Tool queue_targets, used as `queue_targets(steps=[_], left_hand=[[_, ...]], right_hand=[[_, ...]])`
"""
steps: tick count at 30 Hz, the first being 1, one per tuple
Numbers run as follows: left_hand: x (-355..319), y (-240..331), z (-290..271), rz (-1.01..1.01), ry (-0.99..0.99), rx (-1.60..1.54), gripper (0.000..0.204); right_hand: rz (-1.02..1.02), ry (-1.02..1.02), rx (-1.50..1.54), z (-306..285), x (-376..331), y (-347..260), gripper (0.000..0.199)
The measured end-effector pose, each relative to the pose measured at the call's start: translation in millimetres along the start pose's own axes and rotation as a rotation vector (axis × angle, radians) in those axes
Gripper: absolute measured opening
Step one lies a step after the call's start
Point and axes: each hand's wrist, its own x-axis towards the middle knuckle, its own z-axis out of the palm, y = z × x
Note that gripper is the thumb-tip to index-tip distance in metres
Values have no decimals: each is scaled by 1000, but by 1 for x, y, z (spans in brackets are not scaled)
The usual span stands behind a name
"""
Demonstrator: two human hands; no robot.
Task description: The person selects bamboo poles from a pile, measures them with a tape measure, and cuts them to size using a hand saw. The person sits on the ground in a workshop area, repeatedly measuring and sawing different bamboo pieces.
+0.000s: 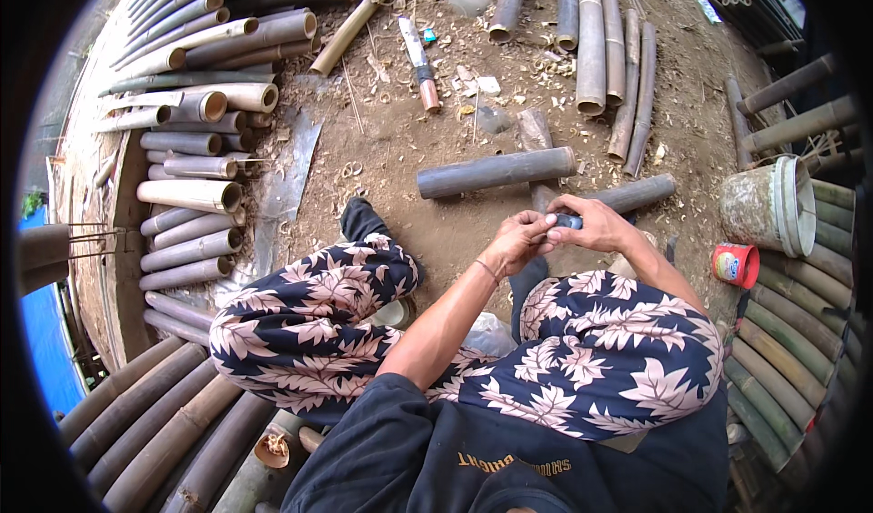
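Observation:
Both my hands meet in front of my knees, at a small dark blue-grey object whose kind I cannot make out. My right hand curls its fingers round it. The closed fingers of my left hand pinch at its left end and hide part of it. Just beyond the hands, a short dark bamboo piece lies across a support on the ground. Another bamboo length reaches out to the right, behind my right hand. Farther off lies a large knife with a reddish-brown handle.
Stacked bamboo lengths line the left side. Long bamboo poles lie at the far right. A dirty white bucket and a red tin stand to my right. Shavings litter the dirt ground. Bamboo slats surround my seat.

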Motion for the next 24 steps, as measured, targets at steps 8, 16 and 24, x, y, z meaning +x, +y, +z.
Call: queue_targets(steps=[8, 16, 24], left_hand=[[1, 60, -112, 508, 600, 107, 26], [25, 69, -185, 485, 973, 356, 37], [9, 70, -167, 478, 828, 446, 33]], right_hand=[[104, 352, -525, -27, 38, 69, 47], [301, 274, -673, -70, 50, 85, 50], [304, 219, -589, -59, 59, 89, 52]])
